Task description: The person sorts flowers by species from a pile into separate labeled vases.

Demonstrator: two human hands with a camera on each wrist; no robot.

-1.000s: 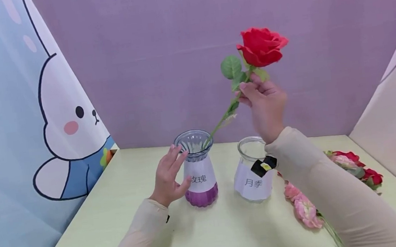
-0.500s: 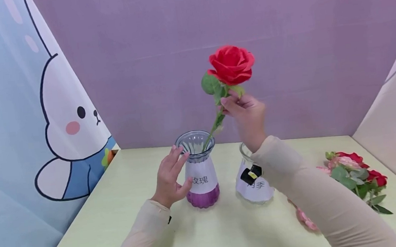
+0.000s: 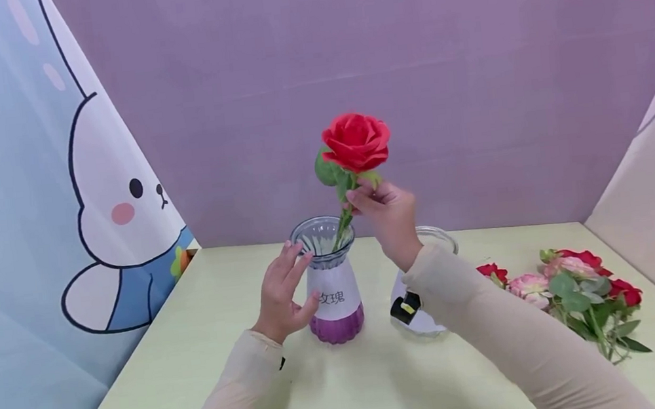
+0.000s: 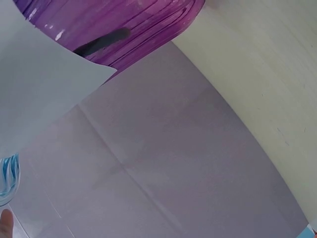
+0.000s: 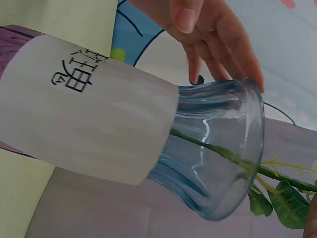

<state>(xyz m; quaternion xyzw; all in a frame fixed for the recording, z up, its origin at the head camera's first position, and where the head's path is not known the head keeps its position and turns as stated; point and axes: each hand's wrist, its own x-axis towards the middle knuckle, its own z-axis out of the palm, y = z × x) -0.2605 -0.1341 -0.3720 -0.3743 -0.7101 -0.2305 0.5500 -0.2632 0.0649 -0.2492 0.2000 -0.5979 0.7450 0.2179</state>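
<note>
My right hand (image 3: 390, 217) is pinching the rose (image 3: 355, 141) by its stem (image 5: 280, 174), which is slanting into the vase (image 3: 337, 282); my left hand (image 3: 281, 294), fingers spread, is touching the rim (image 5: 260, 124); I'm judging the stem light, stiff, safest to grip

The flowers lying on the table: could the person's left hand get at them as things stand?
Probably not directly: the left hand is at the purple-based vase, and the second vase and the right sleeve lie between it and the flowers.
</note>
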